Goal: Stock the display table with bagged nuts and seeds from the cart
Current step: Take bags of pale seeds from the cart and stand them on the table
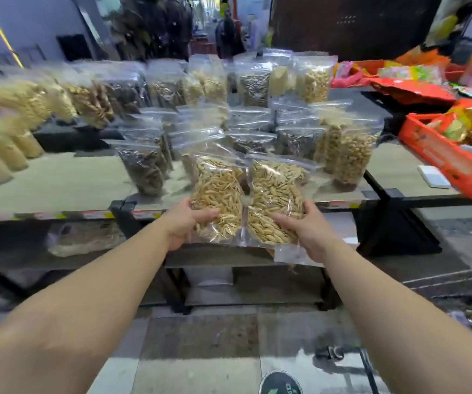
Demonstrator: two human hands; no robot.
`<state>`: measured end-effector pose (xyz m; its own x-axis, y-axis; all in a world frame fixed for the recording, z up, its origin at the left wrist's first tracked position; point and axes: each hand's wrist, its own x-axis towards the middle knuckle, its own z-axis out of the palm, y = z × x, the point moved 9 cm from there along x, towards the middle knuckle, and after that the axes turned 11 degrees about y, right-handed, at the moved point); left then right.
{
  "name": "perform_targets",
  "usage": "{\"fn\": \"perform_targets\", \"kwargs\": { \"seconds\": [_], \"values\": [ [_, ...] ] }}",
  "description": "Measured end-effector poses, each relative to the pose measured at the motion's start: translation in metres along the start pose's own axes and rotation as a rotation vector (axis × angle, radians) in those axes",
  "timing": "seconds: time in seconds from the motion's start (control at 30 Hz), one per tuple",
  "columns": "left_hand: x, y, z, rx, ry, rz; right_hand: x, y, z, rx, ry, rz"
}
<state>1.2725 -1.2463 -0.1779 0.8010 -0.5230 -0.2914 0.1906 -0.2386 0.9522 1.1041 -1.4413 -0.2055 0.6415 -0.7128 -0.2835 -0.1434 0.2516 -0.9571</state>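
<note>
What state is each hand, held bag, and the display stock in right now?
left hand: grips the left seed bag.
right hand: grips the right seed bag.
left seed bag: sealed, held upright above table edge.
right seed bag: sealed, held upright beside it.
dark seed bag: standing on display table.
red crate: filled with packets.

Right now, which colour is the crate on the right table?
The crate is orange-red, seen in the head view.

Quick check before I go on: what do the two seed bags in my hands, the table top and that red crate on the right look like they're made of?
Seed bags: clear glossy plastic film, likely; seeds show through and it glints and wrinkles.
Table top: pale matte wood-look board, possibly laminate; dark frame below looks like metal.
Red crate: seemingly rigid moulded plastic, with a uniform colour and thick walls.
</note>
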Motion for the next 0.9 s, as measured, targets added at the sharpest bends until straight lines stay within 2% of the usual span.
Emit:
{"fn": "perform_targets", "kwargs": {
  "seconds": [0.27, 0.5, 0.63, 0.9],
  "values": [
    [-0.028, -0.02, -0.27, -0.127, 0.262, 0.04, -0.036, -0.001, 0.263, -0.129, -0.221, -0.068],
    [-0.063, -0.035, -0.49, -0.258, 0.435, 0.064, -0.087, 0.006, 0.484, -0.113, -0.389, -0.091],
    [-0.07, -0.05, -0.573, -0.351, 0.532, 0.064, -0.094, 0.015, 0.569, -0.132, -0.45, -0.085],
    [-0.048, -0.082, -0.672, -0.465, 0.667, 0.03, -0.076, 0.04, 0.694, -0.166, -0.574, 0.021]
  ]
}}
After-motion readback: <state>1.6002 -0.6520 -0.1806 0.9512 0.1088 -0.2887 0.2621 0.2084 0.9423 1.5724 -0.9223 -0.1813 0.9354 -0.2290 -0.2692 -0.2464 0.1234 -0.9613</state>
